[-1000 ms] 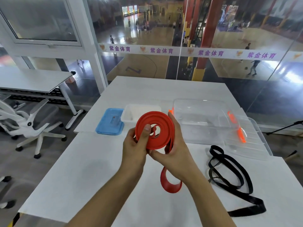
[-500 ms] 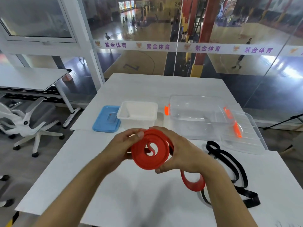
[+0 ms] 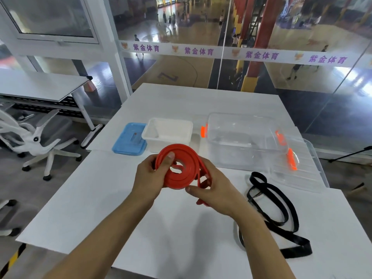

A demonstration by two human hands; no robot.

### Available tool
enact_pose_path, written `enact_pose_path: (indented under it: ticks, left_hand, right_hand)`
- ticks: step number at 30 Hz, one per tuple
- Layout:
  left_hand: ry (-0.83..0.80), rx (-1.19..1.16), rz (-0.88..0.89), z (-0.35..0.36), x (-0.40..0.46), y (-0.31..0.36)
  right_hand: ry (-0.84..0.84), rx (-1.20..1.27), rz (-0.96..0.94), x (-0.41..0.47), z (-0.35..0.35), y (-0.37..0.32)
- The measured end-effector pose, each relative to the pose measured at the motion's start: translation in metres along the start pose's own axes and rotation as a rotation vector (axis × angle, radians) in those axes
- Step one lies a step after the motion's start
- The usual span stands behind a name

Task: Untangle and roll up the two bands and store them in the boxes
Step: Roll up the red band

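A red band [image 3: 186, 168], wound into a flat coil, is held above the white table [image 3: 120, 198] between both hands. My left hand [image 3: 150, 178] grips the coil's left side with the thumb on top. My right hand [image 3: 213, 188] holds the right side, its fingers curled round the last loose stretch of band. A black band [image 3: 269, 208] lies loose and looped on the table at the right. Behind stand a small white box [image 3: 167, 131] and a large clear box [image 3: 241, 137] with orange clips.
A blue lid [image 3: 129, 139] lies left of the white box. The clear box's lid [image 3: 298, 168] leans at its right. A white office chair [image 3: 38, 141] stands off the table's left. A glass wall rises beyond the far edge.
The dangling red tail has been wound in; only a short bit shows under my right hand. The coil has tilted from upright to nearly flat and dropped lower.
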State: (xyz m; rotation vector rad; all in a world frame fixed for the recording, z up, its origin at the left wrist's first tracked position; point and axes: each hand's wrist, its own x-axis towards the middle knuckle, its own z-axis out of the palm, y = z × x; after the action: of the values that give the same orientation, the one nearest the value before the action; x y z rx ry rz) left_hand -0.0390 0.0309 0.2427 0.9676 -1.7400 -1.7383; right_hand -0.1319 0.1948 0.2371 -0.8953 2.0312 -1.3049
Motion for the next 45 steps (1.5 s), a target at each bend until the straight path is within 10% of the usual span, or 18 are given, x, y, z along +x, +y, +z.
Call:
enact_pose_path:
  ticks: [6, 13, 19, 31, 45]
  left_hand:
    - [0.194, -0.036, -0.026, 0.022, -0.001, -0.019]
    - [0.334, -0.045, -0.075, 0.033, 0.013, -0.037]
    - [0.341, -0.049, -0.138, 0.036, 0.051, -0.053]
    - [0.130, -0.022, -0.178, 0.034, 0.212, -0.073]
    - [-0.077, 0.652, -0.240, 0.023, 0.450, -0.120]
  right_hand:
    - [0.206, 0.195, -0.049, 0.005, 0.028, 0.021]
    - [0.063, 0.197, 0.077, 0.026, 0.058, 0.031]
    - [0.206, -0.219, 0.189, 0.085, 0.053, 0.025]
    - [0.319, -0.120, 0.419, 0.275, 0.066, 0.020]
    - [0.358, -0.199, 0.514, 0.494, 0.077, 0.115]
